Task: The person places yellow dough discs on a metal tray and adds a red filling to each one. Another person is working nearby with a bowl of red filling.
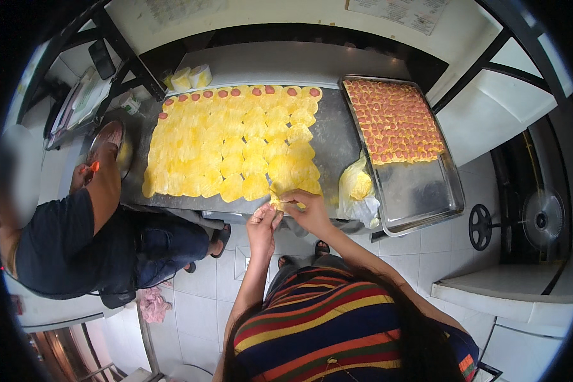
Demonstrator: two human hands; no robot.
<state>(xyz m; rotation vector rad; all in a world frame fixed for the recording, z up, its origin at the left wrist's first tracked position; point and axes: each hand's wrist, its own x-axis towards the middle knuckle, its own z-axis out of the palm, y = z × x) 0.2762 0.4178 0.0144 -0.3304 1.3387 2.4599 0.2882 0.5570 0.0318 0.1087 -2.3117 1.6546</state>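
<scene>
At the near edge of the metal table, my left hand (265, 223) and my right hand (307, 209) meet with fingers pinched together. Between them is a small piece of yellow dough wrapper (275, 198), partly hidden by the fingers. Just beyond lie overlapping rows of round yellow dough wrappers (204, 146). Pink lumps of filling (208, 93) sit on several wrappers along the far row, and one more is at the left side. To the right, a metal tray (414, 197) holds many small yellow pieces topped with pink filling (395, 118).
A plastic bag with yellow wrappers (361, 184) lies beside the tray. At the left a co-worker (70, 229) reaches into a metal bowl (110, 135) of pink filling, an orange-handled tool (94, 166) in the other hand. Wrapper stacks (191, 77) stand at the back left. A fan (541, 219) is at the right.
</scene>
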